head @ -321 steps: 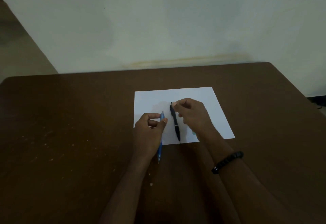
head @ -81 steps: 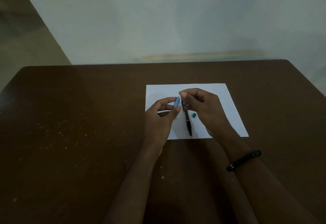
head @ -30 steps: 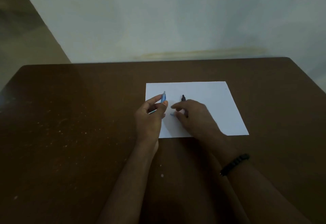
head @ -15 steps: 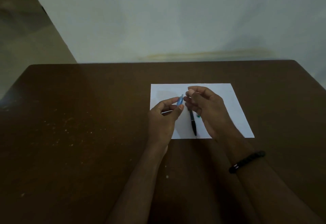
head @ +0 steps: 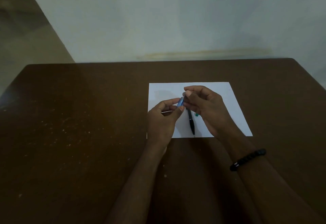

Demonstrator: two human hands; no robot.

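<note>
Fingers [head: 173,107] of the left hand [head: 161,123] are pinched on a short translucent blue plastic pen barrel [head: 181,101], right of frame centre, above a brown wooden table [head: 88,118] and white paper sheet [head: 158,91]. Its long axis is tilted toward the upper right, into the pinched fingertips of the right hand [head: 210,107]. A black pen [head: 191,122] and small teal piece [head: 197,115] are seen on the sheet beneath.

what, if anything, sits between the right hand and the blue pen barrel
Nothing visible does. The right hand pinches at the top end of the blue plastic pen barrel that the left hand holds. The black pen lies below on the white paper sheet.
</note>
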